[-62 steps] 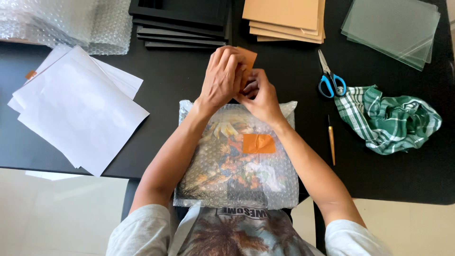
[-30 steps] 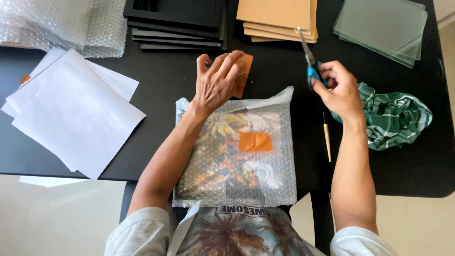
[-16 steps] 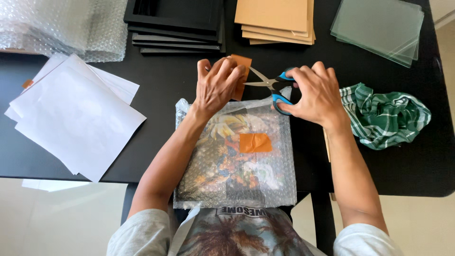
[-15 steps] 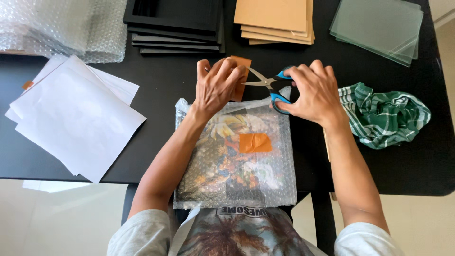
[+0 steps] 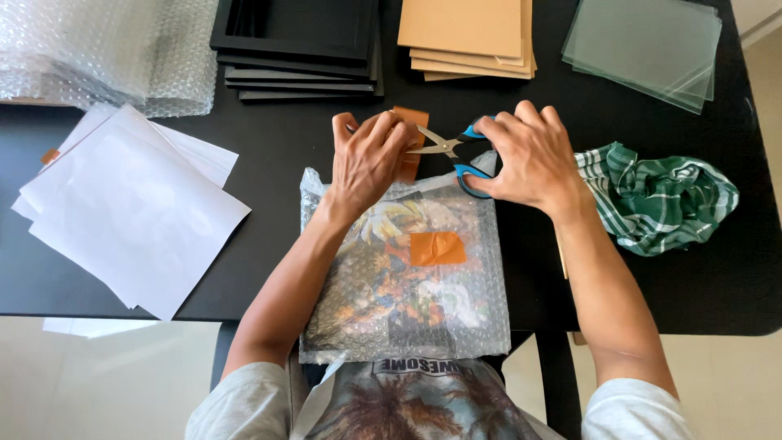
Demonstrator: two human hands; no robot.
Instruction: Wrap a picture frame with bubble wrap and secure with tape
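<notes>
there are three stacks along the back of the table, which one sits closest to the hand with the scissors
The tan cardboard stack, the middle one, lies just beyond the right hand holding the scissors. The black frames sit further left, the glass panes further right.

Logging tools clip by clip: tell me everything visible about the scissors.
The scissors have blue plastic handle loops and plain metal blades. The right hand holds them, its fingers through and over the loops, hiding most of the handles. The blades are open and point left, roughly level, toward a strip of brown tape that the left hand holds. They are just above the top edge of the bubble-wrapped picture on the black table. Whether the blades touch the tape cannot be told.
</notes>
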